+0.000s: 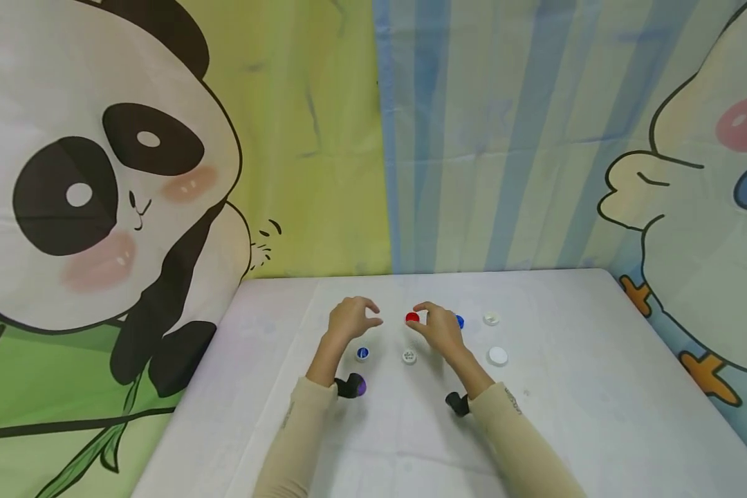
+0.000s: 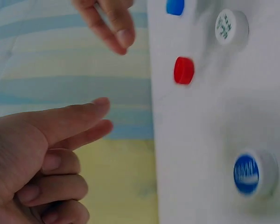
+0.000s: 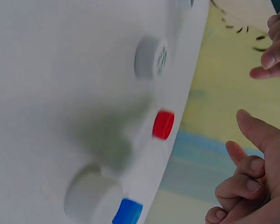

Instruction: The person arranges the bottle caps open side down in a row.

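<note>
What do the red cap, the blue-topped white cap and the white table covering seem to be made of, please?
The red cap looks like plastic with a low sheen: its colour is solid and even. The blue-topped white cap is probably plastic too, smooth-sided; whether its top is printed or labelled, I cannot tell. The white table covering seems matte cloth or thin sheeting, given its creases.

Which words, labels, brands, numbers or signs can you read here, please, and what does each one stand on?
None can be read with certainty.
Blue-and-white cap: pale lettering on its blue face, too blurred to read.
White cap with green marks: the marks are too blurred to read.
Right sleeve: dark marks, too small to read.
</note>
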{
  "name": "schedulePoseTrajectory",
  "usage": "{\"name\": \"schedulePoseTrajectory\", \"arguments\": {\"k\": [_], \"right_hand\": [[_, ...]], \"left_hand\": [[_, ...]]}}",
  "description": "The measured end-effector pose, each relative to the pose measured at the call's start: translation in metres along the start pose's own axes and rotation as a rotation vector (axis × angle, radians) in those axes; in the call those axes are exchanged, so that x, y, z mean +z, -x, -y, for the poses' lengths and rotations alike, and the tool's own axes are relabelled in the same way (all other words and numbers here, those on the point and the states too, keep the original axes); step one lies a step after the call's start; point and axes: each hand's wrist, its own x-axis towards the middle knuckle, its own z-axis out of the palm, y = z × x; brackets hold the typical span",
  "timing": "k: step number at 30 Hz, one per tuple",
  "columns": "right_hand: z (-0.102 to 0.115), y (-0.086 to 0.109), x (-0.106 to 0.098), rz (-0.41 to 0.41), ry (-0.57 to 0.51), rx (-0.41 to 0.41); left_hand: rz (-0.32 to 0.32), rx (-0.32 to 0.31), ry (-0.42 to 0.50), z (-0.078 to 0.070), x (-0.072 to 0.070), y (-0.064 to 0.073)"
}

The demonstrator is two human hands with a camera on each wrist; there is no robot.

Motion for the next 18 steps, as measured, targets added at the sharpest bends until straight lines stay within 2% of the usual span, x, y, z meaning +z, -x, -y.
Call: {"name": "schedulePoseTrajectory", "arguments": {"k": [3, 7, 13, 18], "right_hand": [[-0.011, -0.014, -0.005, 0.013, 0.022, 0.036], [-0.024, -0.027, -0.001, 0.045, 0.046, 0.077], [-0.036, -0.035, 0.014, 0.110, 0.140, 0.069], [-0.038, -0.037, 0.022, 0.117, 0.155, 0.047]], "left_hand": [[0.008, 0.023, 0.016, -0.013, 0.013, -0.025], [0.032, 0.019, 0.024, -0.021, 0.036, -0.046], [0.059, -0.037, 0.000, -0.024, 0.064, -0.058], [0.049, -0.019, -0.039, -0.025, 0.076, -0.062]]}}
